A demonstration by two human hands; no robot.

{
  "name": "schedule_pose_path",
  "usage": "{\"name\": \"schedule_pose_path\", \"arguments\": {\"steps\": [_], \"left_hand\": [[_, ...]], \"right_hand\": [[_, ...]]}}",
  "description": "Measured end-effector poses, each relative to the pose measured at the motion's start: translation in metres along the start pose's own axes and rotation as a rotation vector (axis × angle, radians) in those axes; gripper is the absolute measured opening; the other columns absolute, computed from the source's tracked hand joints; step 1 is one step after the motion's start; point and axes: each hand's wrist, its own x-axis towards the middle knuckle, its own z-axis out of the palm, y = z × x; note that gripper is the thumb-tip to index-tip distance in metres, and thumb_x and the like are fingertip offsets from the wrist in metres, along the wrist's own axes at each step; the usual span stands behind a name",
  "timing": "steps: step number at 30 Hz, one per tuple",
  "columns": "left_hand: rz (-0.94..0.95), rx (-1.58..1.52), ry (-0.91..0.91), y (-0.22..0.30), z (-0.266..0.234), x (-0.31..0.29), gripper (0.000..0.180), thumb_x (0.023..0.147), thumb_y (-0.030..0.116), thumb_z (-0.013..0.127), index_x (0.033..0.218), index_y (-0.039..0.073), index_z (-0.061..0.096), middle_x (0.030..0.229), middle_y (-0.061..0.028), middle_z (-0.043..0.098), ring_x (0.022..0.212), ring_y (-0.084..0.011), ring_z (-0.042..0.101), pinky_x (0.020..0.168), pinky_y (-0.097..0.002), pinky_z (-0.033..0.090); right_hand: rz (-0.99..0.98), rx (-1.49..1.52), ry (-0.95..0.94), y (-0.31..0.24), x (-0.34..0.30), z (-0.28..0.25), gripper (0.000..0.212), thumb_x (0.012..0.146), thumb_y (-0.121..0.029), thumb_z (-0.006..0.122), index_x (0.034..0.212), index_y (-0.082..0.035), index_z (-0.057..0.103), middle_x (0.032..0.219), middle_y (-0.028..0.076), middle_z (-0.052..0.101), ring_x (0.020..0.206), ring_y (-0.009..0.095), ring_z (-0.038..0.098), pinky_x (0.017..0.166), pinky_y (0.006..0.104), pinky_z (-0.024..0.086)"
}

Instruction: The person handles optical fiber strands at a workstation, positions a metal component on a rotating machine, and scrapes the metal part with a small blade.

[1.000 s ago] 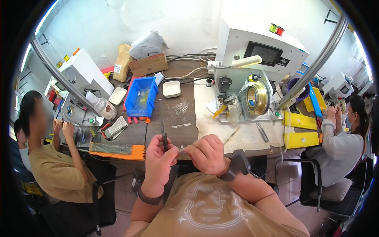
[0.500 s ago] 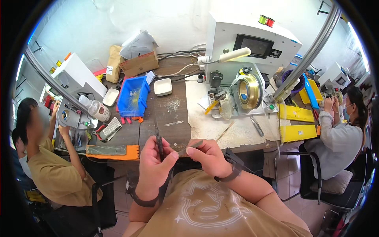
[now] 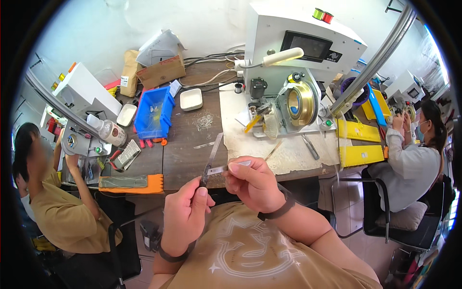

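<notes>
My left hand (image 3: 185, 212) is closed around the lower end of a long slim metal tool (image 3: 214, 150), whose bare upper part points up over the bench edge. A short flat metal strip (image 3: 217, 170) is pinched between the thumb and fingers of my right hand (image 3: 255, 183). The strip's left end meets the tool just above my left fingers. Beyond my hands, small metal rings (image 3: 203, 122) lie in a loose pile on the brown bench (image 3: 185, 156), with another flat metal strip (image 3: 204, 145) in front of them.
Behind the rings are a blue bin (image 3: 153, 133) and a white dish (image 3: 191, 99). A white machine (image 3: 262, 33) with a gold wheel (image 3: 299, 107) fills the right. Tweezers (image 3: 311, 147) lie on the worn sheet. People work at both sides.
The tool in my left hand now tilts to the right and shows a bright face. My right hand has turned, bringing the strip up against the tool. The view has shifted slightly.
</notes>
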Motion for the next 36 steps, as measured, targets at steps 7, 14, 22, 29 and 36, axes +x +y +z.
{"name": "schedule_pose_path", "arguments": {"steps": [7,14,22,29,36], "left_hand": [[-0.011,0.066,-0.038,0.004,-0.003,-0.003,0.031,0.105,0.018,0.057,0.123,-0.005,0.067,0.066,-0.0071,0.066,0.057,-0.0106,0.062,0.058,-0.0255,0.050],[0.056,0.099,-0.055,0.001,-0.002,-0.004,0.027,0.105,0.017,0.058,0.120,-0.003,0.068,0.061,-0.0066,0.056,0.054,-0.0100,0.055,0.055,-0.0263,0.045],[0.055,0.076,-0.073,0.002,-0.002,-0.006,0.031,0.105,0.016,0.056,0.121,-0.007,0.069,0.062,-0.0013,0.056,0.056,-0.0061,0.051,0.054,-0.0227,0.040],[0.001,0.042,-0.095,0.004,-0.002,-0.006,0.031,0.105,0.017,0.055,0.119,-0.007,0.070,0.061,-0.0005,0.054,0.056,-0.0053,0.049,0.053,-0.0228,0.038],[0.072,0.118,-0.096,0.002,-0.004,-0.005,0.030,0.105,0.017,0.055,0.119,-0.006,0.070,0.061,0.0008,0.052,0.055,-0.0047,0.047,0.052,-0.0226,0.038]], "right_hand": [[0.004,0.082,0.023,0.008,0.006,0.000,0.019,0.100,-0.016,0.068,0.090,-0.001,0.071,0.070,0.004,0.061,0.059,0.012,0.050,0.056,0.0280,0.041],[-0.020,0.128,0.089,0.006,0.003,0.001,0.016,0.099,-0.012,0.066,0.088,-0.002,0.070,0.073,0.003,0.062,0.060,0.010,0.048,0.055,0.0266,0.039],[-0.053,0.112,0.153,0.006,-0.002,0.002,0.015,0.098,-0.010,0.067,0.086,-0.001,0.070,0.071,0.002,0.061,0.060,0.008,0.048,0.053,0.0257,0.038],[-0.024,0.077,0.075,0.008,-0.005,0.001,0.016,0.098,-0.010,0.068,0.086,-0.001,0.071,0.068,0.001,0.058,0.055,0.007,0.045,0.048,0.0249,0.035],[0.020,0.090,0.086,0.008,-0.007,0.003,0.015,0.098,-0.009,0.068,0.085,-0.001,0.070,0.069,0.002,0.061,0.054,0.007,0.045,0.048,0.0248,0.035]]}}
